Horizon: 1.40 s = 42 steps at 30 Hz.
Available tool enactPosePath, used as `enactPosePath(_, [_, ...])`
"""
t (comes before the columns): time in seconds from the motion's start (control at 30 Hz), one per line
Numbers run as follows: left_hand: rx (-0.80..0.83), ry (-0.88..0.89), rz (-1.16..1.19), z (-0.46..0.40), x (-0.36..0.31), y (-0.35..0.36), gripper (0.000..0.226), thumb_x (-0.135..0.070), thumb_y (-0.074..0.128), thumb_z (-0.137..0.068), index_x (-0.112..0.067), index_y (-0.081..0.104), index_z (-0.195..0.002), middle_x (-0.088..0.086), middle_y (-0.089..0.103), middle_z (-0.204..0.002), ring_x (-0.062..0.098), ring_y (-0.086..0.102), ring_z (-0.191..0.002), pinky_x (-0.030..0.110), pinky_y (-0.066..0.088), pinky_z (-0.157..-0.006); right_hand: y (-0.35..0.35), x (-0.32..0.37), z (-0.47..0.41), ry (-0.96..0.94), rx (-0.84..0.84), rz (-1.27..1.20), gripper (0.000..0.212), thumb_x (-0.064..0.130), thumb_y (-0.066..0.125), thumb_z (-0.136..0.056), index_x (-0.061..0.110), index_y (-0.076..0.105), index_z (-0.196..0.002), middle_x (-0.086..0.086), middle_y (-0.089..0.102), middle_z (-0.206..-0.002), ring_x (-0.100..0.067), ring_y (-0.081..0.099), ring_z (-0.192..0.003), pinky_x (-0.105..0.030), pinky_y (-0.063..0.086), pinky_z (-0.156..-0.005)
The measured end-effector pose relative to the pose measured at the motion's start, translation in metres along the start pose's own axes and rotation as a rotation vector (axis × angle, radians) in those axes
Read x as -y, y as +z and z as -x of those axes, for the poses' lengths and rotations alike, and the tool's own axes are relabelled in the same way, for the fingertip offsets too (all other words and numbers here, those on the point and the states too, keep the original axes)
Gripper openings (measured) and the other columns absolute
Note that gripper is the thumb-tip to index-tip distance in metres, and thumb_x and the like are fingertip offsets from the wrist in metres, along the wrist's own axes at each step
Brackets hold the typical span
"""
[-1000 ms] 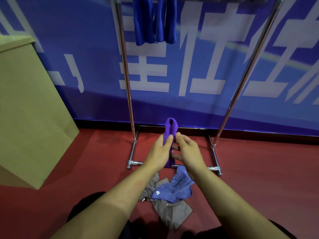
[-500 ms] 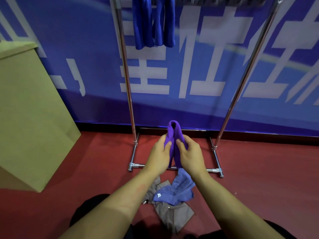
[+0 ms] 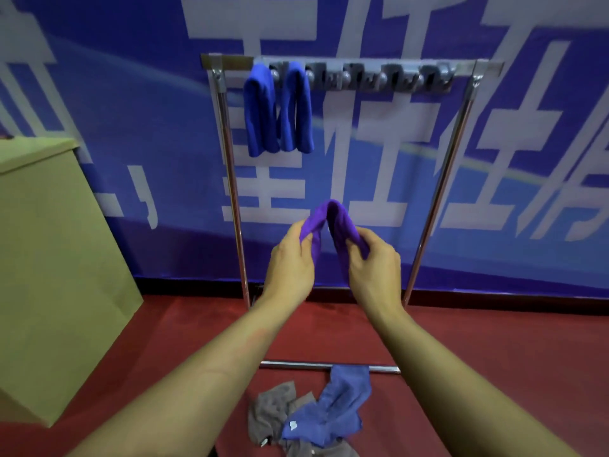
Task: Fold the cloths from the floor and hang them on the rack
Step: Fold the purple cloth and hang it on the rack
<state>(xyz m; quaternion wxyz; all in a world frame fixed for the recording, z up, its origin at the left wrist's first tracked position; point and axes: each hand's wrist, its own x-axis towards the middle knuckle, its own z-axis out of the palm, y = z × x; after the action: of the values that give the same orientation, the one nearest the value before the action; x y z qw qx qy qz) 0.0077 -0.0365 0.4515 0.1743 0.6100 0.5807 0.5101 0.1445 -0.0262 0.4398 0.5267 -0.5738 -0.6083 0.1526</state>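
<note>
So both hands are up in front of the rack point(image 3: 438, 186); the purple cloth point(image 3: 333, 222) is draped between them like an upside-down V, fold on top; left hand point(image 3: 290, 265) pinches the left end, right hand point(image 3: 374, 268) has its fingers curled round the right end. Two blue cloths point(image 3: 276, 110) hang side by side on the rack's top bar, toward its left end, well above the hands; down on the red floor point(image 3: 494, 357) a blue cloth point(image 3: 336, 410) lies on top of a grey cloth point(image 3: 273, 410), just in front of the rack's base bar; a tan box point(image 3: 49, 275) stands off to the left.
</note>
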Motion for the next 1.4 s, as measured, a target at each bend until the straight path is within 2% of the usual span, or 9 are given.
enactPosePath(0.17, [-0.135,0.085,0.104,-0.063,-0.068,-0.011,0.037,-0.026,0.038,-0.106,-0.031,0.049,-0.141,-0.004,0.069,-0.114,0.014,0.064,-0.097,0.034,0.052,-0.081,-0.02,0.061,-0.076,-0.055,-0.122,-0.119,0.027,0.015,0.054,-0.095,0.023,0.073,-0.112,-0.002,0.076,-0.09,-0.024,0.069,-0.085,-0.042,0.055,-0.075])
enactPosePath(0.3, [-0.188,0.17,0.118,-0.115,-0.097,-0.011,0.035,-0.024,0.038,-0.107,-0.026,0.049,-0.141,-0.018,0.057,-0.085,-0.01,0.052,-0.066,0.009,0.043,-0.061,-0.025,0.091,-0.127,-0.108,-0.176,-0.135,0.032,0.012,0.052,-0.096,0.024,0.073,-0.116,0.0,0.074,-0.091,-0.02,0.067,-0.085,-0.032,0.051,-0.07])
enactPosePath(0.37, [-0.23,0.175,0.12,-0.14,-0.107,-0.009,0.035,-0.022,0.038,-0.107,-0.026,0.049,-0.14,-0.02,0.053,-0.082,-0.014,0.05,-0.065,0.004,0.04,-0.059,-0.022,0.099,-0.151,-0.118,-0.197,-0.145,0.033,0.011,0.05,-0.096,0.025,0.073,-0.116,0.001,0.074,-0.089,-0.02,0.067,-0.083,-0.032,0.051,-0.068])
enactPosePath(0.47, [-0.284,0.157,0.128,-0.174,-0.119,-0.004,0.035,-0.023,0.037,-0.108,-0.026,0.049,-0.14,-0.013,0.057,-0.091,-0.007,0.052,-0.071,0.006,0.042,-0.059,-0.014,0.106,-0.187,-0.135,-0.225,-0.141,0.036,0.011,0.048,-0.096,0.027,0.072,-0.116,0.002,0.073,-0.089,-0.019,0.065,-0.082,-0.032,0.05,-0.066])
enactPosePath(0.63, [-0.3,0.144,0.137,-0.22,-0.123,0.012,0.035,-0.024,0.035,-0.108,-0.028,0.049,-0.139,-0.004,0.062,-0.097,0.013,0.06,-0.081,0.033,0.052,-0.072,0.003,0.105,-0.239,-0.152,-0.249,-0.101,0.038,0.01,0.046,-0.094,0.028,0.071,-0.116,0.002,0.073,-0.092,-0.022,0.065,-0.085,-0.031,0.046,-0.064])
enactPosePath(0.87, [-0.314,0.079,0.085,-0.266,-0.097,0.038,0.036,-0.016,0.036,-0.105,-0.024,0.051,-0.137,0.002,0.068,-0.115,0.016,0.06,-0.093,0.023,0.038,-0.073,0.023,0.083,-0.28,-0.116,-0.187,0.014,0.041,0.008,0.044,-0.095,0.03,0.069,-0.12,-0.003,0.073,-0.098,-0.028,0.064,-0.088,-0.036,0.05,-0.068])
enactPosePath(1.03, [-0.277,0.061,0.029,-0.267,-0.063,0.052,0.044,-0.005,0.035,-0.1,-0.022,0.051,-0.138,0.009,0.069,-0.11,0.026,0.064,-0.097,0.034,0.047,-0.076,0.044,0.063,-0.273,-0.106,-0.094,0.058,0.039,0.006,0.043,-0.094,0.026,0.069,-0.114,-0.005,0.072,-0.09,-0.03,0.061,-0.081,-0.043,0.054,-0.069])
enactPosePath(1.17, [-0.224,0.061,0.048,-0.261,-0.043,0.059,0.041,-0.006,0.037,-0.1,-0.02,0.053,-0.135,0.002,0.066,-0.101,0.019,0.059,-0.086,0.021,0.039,-0.066,0.061,0.049,-0.262,-0.097,-0.057,0.019,0.021,0.017,0.046,-0.097,0.025,0.064,-0.09,-0.001,0.068,-0.073,-0.028,0.063,-0.07,-0.047,0.055,-0.064])
enactPosePath(1.4, [-0.139,0.057,0.063,-0.243,-0.024,0.06,0.03,-0.016,0.041,-0.102,-0.021,0.056,-0.127,0.002,0.067,-0.088,0.015,0.06,-0.07,0.02,0.041,-0.051,0.066,0.04,-0.254,-0.117,-0.036,-0.01,0.013,0.029,0.052,-0.094,0.028,0.065,-0.093,0.004,0.07,-0.073,-0.024,0.068,-0.066,-0.046,0.058,-0.062])
